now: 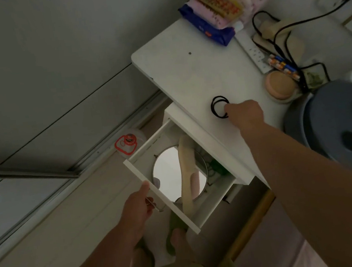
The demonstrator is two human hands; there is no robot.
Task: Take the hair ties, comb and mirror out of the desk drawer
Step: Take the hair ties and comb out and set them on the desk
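Note:
The white desk drawer (168,206) stands pulled open below the desk top (186,75). Inside lies a round mirror (168,173) with a pale cream comb (186,171) resting across it. My left hand (138,205) grips the drawer's front panel at its metal handle. Black hair ties (217,106) lie in a loose bunch on the desk top. My right hand (245,114) rests on the desk with its fingertips pinching the edge of the ties.
At the back of the desk sit a blue-wrapped pack (209,28), a power strip (253,54) with black cables, and a round compact (280,86). A grey round stool (341,127) stands to the right. A clear container with a red lid (127,144) sits on the floor.

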